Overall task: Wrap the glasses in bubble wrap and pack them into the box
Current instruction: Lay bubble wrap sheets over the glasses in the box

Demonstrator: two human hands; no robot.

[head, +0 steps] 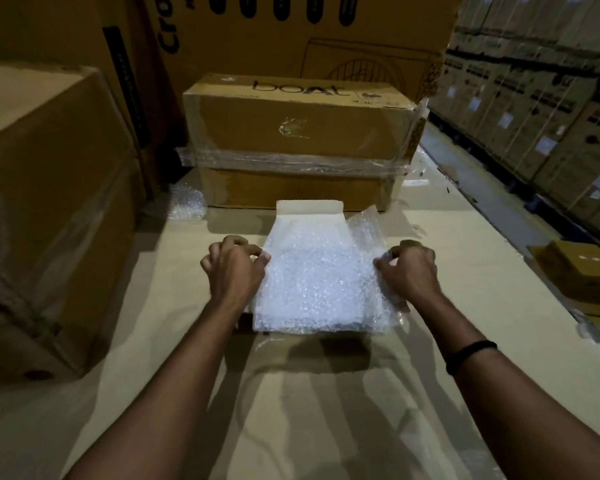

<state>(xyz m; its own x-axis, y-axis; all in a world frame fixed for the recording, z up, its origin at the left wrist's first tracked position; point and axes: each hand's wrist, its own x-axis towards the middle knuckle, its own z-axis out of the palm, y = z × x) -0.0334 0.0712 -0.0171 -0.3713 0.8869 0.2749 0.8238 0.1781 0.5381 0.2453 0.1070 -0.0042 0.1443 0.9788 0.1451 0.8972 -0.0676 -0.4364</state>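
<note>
A sheet of clear bubble wrap (317, 282) lies folded over a small open box whose white lid flap (309, 211) stands up at the far side. The wrap covers the box opening, so I cannot see the glasses or the inside. My left hand (234, 268) pinches the wrap's left edge with curled fingers. My right hand (409, 266) grips the wrap's right edge, where a loose flap sticks up. Both hands rest at the box's sides on the cardboard work surface (174, 306).
A taped brown carton (298, 133) printed "boat" stands just behind the box. A large carton (49, 209) rises at the left. A crumpled piece of bubble wrap (187, 202) lies at back left. A small brown box (582, 271) sits right. Stacked cartons (534, 116) line the aisle.
</note>
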